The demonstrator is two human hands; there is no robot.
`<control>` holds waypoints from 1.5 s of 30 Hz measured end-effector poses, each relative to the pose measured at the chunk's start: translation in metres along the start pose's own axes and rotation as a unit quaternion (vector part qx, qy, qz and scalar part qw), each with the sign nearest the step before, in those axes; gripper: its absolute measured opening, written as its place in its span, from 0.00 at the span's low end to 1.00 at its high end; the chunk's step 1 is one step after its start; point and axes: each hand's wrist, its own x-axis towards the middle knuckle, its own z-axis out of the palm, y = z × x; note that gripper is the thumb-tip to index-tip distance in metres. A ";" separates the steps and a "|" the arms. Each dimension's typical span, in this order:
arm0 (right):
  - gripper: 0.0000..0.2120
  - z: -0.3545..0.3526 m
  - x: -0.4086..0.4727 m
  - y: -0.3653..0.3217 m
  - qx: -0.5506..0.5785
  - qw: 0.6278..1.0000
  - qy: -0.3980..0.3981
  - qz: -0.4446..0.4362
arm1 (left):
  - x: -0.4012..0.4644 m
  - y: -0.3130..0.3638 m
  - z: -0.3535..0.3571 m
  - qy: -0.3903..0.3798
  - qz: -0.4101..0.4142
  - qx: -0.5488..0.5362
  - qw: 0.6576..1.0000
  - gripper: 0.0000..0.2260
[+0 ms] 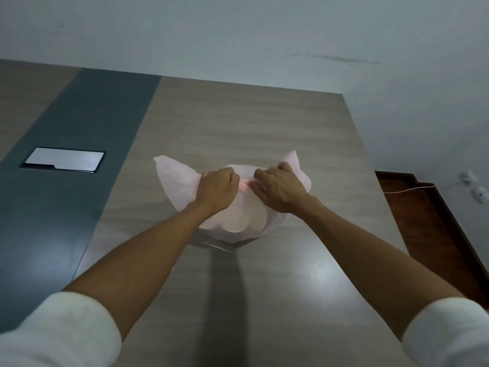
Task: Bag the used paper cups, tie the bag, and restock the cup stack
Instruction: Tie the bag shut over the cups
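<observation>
White sleeves pushed up at the bottom edge, both bare forearms reaching forward over the table. Pink bag sits mid-table, bulging; round shapes press against the near side, probably the used cups, can't confirm through the plastic.

Left hand is fisted, fingers curled round the left ear of the bag, which fans out past the knuckles. Right hand grips the right ear, fingers curled into the plastic, ear tip poking up behind it. Hands nearly touching, a darker pink bunch of twisted plastic between them. Looks like the knot is being drawn, not finished as far as I can judge.

To do it well: pull the two ears apart evenly and low, so the knot seats down against the bulge and not halfway up the ears. Keep the bag resting on the table while cinching so it doesn't tip. Thin plastic, likely stretches or tears if yanked; steady pull is better. A second overhand pass would probably stop it slipping.

Further left, a dark grey strip runs along the table with a metal cover plate set in it. Far right, a wood step and a thin white cable. Pale wall behind. No cup stack in view.
</observation>
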 end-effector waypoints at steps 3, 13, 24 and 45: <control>0.21 0.010 0.000 0.008 0.108 0.993 -0.042 0.037 | -0.009 0.000 -0.002 0.060 0.100 0.140 0.983 0.11; 0.23 -0.018 0.004 0.039 0.148 0.955 -0.225 0.122 | -0.020 0.000 0.038 -0.013 0.140 0.190 0.972 0.07; 0.09 -0.007 -0.022 0.039 0.646 0.738 -0.017 0.194 | -0.001 0.023 0.066 -0.076 0.078 0.165 0.980 0.10; 0.33 0.069 0.014 -0.021 -0.100 0.959 0.059 0.260 | -0.021 -0.037 0.000 0.139 -0.145 -0.151 0.968 0.15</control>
